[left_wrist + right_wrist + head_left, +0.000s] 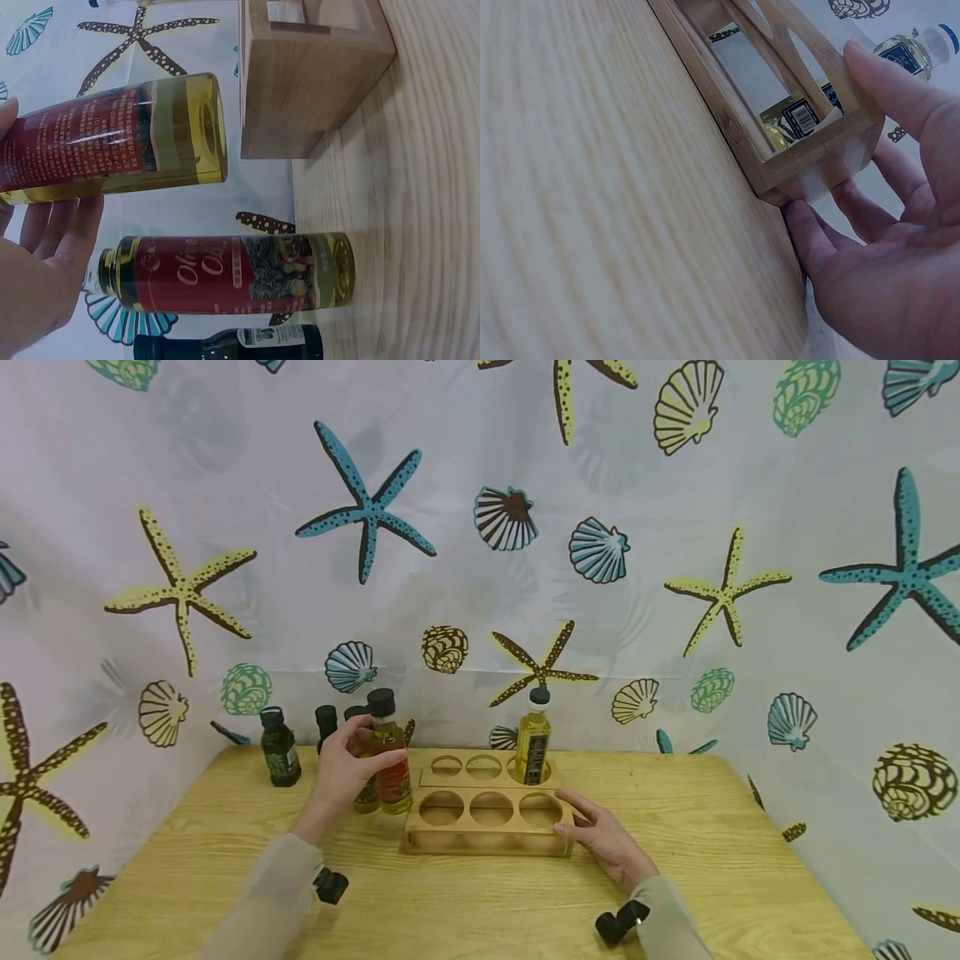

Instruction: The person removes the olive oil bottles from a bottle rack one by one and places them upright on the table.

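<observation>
My left hand (348, 768) grips an olive oil bottle (394, 770) with a red label and black cap, near the left end of the wooden bottle rack (491, 842). In the left wrist view the held bottle (112, 139) is upright, its base off the tabletop. A similar red-labelled bottle (240, 274) stands beside it. At the rack's right end, my right hand (607, 843) holds the wood, thumb over the upper edge and fingers against the end face (832, 176). One yellow oil bottle (534, 739) sits in the back row's right hole.
A dark green bottle (281, 752) stands at the far left of the wooden table (480, 902). Another dark bottle (326, 723) is mostly hidden behind my left hand. Behind the table hangs a curtain (480, 602) with starfish and shells.
</observation>
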The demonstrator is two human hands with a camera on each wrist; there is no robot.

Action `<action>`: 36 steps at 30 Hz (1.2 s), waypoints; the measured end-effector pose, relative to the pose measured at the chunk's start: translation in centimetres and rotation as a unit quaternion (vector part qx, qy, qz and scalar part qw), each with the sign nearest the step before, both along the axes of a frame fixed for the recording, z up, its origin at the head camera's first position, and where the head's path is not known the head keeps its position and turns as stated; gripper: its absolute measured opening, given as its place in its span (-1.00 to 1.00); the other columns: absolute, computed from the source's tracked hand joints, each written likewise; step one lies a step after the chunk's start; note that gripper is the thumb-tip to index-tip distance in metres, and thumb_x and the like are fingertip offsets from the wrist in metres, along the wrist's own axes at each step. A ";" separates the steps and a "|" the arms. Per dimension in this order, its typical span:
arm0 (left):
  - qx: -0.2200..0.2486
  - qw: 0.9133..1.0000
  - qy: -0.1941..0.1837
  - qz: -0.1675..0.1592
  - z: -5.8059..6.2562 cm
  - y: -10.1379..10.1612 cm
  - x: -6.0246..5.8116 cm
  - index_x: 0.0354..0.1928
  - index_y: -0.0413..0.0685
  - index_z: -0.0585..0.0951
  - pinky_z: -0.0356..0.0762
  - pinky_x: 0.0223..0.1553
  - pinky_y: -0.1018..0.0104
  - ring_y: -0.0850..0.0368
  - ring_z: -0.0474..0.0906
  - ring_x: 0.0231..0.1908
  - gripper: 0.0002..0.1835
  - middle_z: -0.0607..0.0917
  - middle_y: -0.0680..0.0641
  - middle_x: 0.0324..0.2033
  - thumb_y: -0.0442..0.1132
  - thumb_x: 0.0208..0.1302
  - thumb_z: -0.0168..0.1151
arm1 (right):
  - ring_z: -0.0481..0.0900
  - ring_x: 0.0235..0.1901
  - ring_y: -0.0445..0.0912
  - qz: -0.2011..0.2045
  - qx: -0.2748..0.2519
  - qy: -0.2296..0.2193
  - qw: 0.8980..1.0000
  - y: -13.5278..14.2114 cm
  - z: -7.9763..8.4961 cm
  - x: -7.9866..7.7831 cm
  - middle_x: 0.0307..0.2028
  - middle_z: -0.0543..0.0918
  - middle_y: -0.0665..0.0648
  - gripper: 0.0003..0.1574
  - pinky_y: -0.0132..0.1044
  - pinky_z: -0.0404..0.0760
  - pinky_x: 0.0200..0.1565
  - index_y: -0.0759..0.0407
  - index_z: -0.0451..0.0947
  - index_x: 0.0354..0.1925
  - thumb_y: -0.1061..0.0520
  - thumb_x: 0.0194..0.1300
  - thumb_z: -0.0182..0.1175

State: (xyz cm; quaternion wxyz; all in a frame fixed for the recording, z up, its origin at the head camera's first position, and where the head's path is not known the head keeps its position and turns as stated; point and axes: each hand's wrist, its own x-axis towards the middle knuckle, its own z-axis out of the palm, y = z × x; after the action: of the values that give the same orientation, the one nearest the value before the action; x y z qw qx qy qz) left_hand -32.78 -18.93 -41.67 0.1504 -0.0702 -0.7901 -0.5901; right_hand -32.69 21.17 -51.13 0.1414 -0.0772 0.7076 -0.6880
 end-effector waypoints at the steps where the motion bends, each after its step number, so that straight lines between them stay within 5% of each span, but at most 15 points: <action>1: -0.003 1.000 -0.002 -0.003 0.1 -0.2 0.1 0.28 0.01 0.44 0.58 -0.20 0.24 0.02 0.51 -0.11 -0.24 0.51 -0.14 -0.05 0.03 0.04 0.52 | -0.19 0.51 0.30 -0.001 0.000 0.001 1.000 0.0 0.0 0.0 0.54 -0.01 0.18 -0.17 0.17 0.05 0.44 0.04 0.26 0.45 0.19 0.28 0.32; 10: -0.039 0.998 -0.032 -0.043 0.5 -2.6 0.9 0.33 0.02 0.39 0.56 0.03 0.07 -0.10 0.48 0.15 -0.23 0.39 -0.17 0.14 0.07 0.10 0.47 | -0.16 0.50 0.34 -0.001 0.006 0.000 1.000 0.0 0.0 0.1 0.54 -0.01 0.20 -0.18 0.20 0.05 0.43 0.02 0.27 0.45 0.17 0.29 0.31; 18: -0.036 0.996 -0.032 -0.075 0.6 -4.3 0.7 0.29 0.00 0.39 0.62 -0.05 0.15 -0.05 0.51 0.13 -0.28 0.39 -0.16 0.09 0.01 0.12 0.47 | -0.17 0.50 0.31 -0.007 0.004 0.002 1.000 0.0 -0.1 0.1 0.54 0.01 0.17 -0.20 0.18 0.05 0.44 0.01 0.28 0.44 0.19 0.29 0.31; 26: -0.047 0.996 -0.031 -0.068 0.2 -5.6 0.8 0.32 -0.08 0.37 0.62 -0.06 0.19 -0.13 0.48 0.16 -0.26 0.40 -0.17 0.09 -0.03 0.15 0.46 | -0.15 0.50 0.33 -0.008 0.006 0.000 1.000 0.0 0.0 0.0 0.54 0.01 0.18 -0.17 0.19 0.04 0.44 0.02 0.28 0.44 0.17 0.27 0.34; 32: -0.034 0.997 -0.029 -0.062 -0.5 -7.0 0.7 0.28 -0.06 0.43 0.61 -0.10 0.31 0.08 0.55 0.10 -0.32 0.45 -0.09 0.05 -0.06 0.15 0.46 | -0.17 0.50 0.32 -0.007 0.005 0.001 1.000 0.0 0.0 0.0 0.54 0.00 0.18 -0.17 0.19 0.03 0.44 0.02 0.28 0.45 0.17 0.27 0.33; 36: -0.040 0.997 -0.044 -0.048 -0.9 -8.0 0.7 0.35 -0.05 0.37 0.58 0.02 0.19 -0.05 0.52 0.17 -0.25 0.42 -0.14 0.16 -0.03 0.17 0.44 | -0.17 0.50 0.32 -0.005 0.004 -0.001 1.000 0.0 0.0 0.0 0.54 -0.01 0.17 -0.16 0.18 0.04 0.44 0.01 0.27 0.45 0.17 0.27 0.33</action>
State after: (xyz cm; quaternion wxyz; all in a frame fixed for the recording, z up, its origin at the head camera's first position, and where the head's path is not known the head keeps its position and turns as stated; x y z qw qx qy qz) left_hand -32.11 -26.97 -42.59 0.0846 -0.0879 -0.8148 -0.5667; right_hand -32.67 21.20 -51.16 0.1387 -0.0725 0.7107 -0.6859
